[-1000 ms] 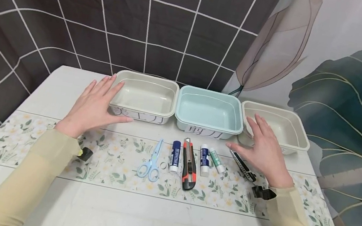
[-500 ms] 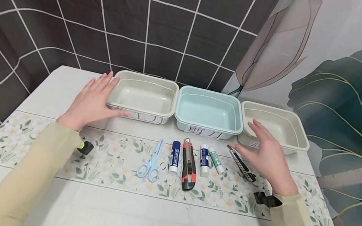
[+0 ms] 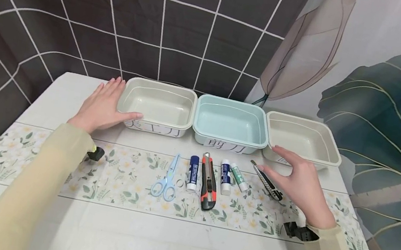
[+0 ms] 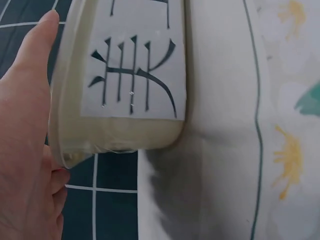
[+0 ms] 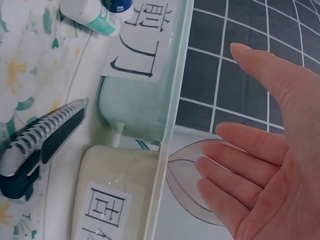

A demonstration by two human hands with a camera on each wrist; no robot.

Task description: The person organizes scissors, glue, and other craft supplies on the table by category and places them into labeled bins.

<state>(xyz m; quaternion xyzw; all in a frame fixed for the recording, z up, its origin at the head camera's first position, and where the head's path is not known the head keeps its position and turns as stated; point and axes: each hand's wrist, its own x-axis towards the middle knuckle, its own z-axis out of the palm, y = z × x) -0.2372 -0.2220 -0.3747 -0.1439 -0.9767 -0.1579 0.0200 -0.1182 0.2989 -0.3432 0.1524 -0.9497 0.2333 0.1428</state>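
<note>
My left hand [image 3: 100,103] lies along the left side of a beige bin [image 3: 159,112], thumb at its front rim and fingers stretched out. In the left wrist view the thumb runs beside the rim, close to the paper label [image 4: 132,75]. With fingers spread loosely and nothing held, my right hand [image 3: 302,183] hovers in front of a second beige bin [image 3: 300,133]. Just left of that hand is a grey-and-black utility knife [image 3: 269,184]. Between the beige bins stands a light blue bin [image 3: 232,123], also labelled in front.
Across the floral strip lie light blue scissors [image 3: 165,184], a dark blue glue stick [image 3: 193,173], a red-and-black utility knife [image 3: 209,189], another blue-and-white glue stick [image 3: 225,177] and a green-and-white one [image 3: 239,177]. A dark gridded cloth [image 3: 135,11] hangs behind the table.
My left hand has slid slightly left, back to the bin's outer side. My right hand has drawn toward me and to the right, away from inside the right bin's outline.
</note>
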